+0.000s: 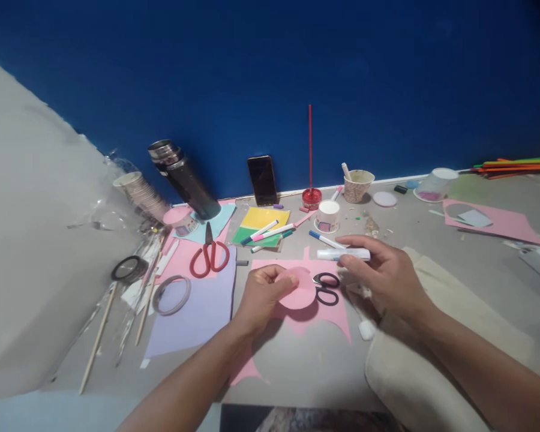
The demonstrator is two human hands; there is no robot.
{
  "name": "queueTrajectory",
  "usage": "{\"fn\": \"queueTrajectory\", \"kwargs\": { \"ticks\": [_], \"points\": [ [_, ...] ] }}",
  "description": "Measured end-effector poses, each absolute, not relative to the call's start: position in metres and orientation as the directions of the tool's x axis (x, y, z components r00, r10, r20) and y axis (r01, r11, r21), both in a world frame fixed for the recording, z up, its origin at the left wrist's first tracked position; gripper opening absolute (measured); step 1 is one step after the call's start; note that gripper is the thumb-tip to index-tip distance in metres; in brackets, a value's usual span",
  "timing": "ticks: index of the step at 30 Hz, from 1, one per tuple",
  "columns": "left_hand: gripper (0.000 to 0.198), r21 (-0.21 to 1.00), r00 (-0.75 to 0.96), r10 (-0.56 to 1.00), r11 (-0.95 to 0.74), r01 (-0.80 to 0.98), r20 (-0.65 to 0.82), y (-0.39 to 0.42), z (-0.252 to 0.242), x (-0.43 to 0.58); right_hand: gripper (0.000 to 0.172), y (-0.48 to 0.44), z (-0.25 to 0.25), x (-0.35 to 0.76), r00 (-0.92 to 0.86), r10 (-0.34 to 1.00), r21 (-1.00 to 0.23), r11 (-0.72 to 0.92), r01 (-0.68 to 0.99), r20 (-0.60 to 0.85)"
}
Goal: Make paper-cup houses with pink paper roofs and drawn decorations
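My left hand pinches a round pink paper disc between thumb and fingers, above the table. In my right hand is a white glue stick, held level between thumb and fingertips, apart from the disc. Beneath the disc lies a cut pink sheet with curved edges. Black-handled scissors rest on that sheet, their blades partly hidden by the disc. A blue-and-white marker lies just beyond the glue stick.
Red-handled scissors and a tape roll lie on coloured paper at left. Behind stand a dark flask, a phone, a white-topped paper cup and a red stick in a red base. Beige cloth lies under my right forearm.
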State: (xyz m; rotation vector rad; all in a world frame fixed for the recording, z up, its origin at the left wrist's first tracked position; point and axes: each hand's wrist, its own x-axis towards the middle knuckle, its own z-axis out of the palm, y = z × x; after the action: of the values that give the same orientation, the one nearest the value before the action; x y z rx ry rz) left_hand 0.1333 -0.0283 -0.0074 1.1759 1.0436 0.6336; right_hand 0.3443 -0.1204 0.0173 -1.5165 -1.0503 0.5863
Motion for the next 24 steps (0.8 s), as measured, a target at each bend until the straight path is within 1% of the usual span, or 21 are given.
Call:
{"fn": "queueTrajectory", "kwargs": {
  "ticks": [1, 3, 6, 8, 11, 13, 15, 18, 24],
  "points": [
    [0.038, 0.948, 0.426, 0.848, 0.300, 0.102, -0.314, -0.029, -0.007, 0.133, 0.021, -0.120, 0.019, 0.343, 0.473, 0.875, -0.981, 0.007, 0.196, 0.101],
    [0.040, 0.951, 0.433, 0.848, 0.296, 0.089, -0.304, -0.029, -0.006, 0.131, 0.021, -0.121, 0.021, 0.341, 0.409, 0.912, -0.995, -0.034, 0.097, 0.009],
    [0.039, 0.954, 0.423, 0.856, 0.287, 0.088, -0.297, -0.029, -0.007, 0.129, 0.021, -0.124, 0.020, 0.339, 0.281, 0.958, -0.996, -0.071, 0.049, -0.055],
    [0.038, 0.953, 0.434, 0.851, 0.290, 0.085, -0.297, -0.028, -0.007, 0.129, 0.024, -0.124, 0.018, 0.340, 0.299, 0.950, -0.996, -0.089, -0.026, -0.093],
    [0.041, 0.944, 0.463, 0.831, 0.328, 0.041, -0.309, -0.028, -0.007, 0.128, 0.040, -0.119, 0.014, 0.347, 0.389, 0.908, -0.977, -0.086, -0.196, -0.158],
    [0.042, 0.933, 0.483, 0.816, 0.361, 0.006, -0.319, -0.027, -0.006, 0.129, 0.048, -0.115, 0.012, 0.353, 0.343, 0.912, -0.938, -0.110, -0.328, -0.227],
    [0.043, 0.924, 0.501, 0.803, 0.383, -0.017, -0.324, -0.028, -0.004, 0.129, 0.046, -0.112, 0.010, 0.357, 0.218, 0.935, -0.889, -0.167, -0.427, -0.280],
    [0.041, 0.922, 0.510, 0.798, 0.386, -0.024, -0.321, -0.028, -0.002, 0.131, 0.037, -0.110, 0.004, 0.354, 0.062, 0.954, -0.837, -0.226, -0.498, -0.294],
    [0.036, 0.938, 0.518, 0.803, 0.347, -0.003, -0.296, -0.031, -0.001, 0.133, 0.032, -0.112, -0.008, 0.343, -0.051, 0.960, -0.809, -0.261, -0.526, -0.276]
  ]
}}
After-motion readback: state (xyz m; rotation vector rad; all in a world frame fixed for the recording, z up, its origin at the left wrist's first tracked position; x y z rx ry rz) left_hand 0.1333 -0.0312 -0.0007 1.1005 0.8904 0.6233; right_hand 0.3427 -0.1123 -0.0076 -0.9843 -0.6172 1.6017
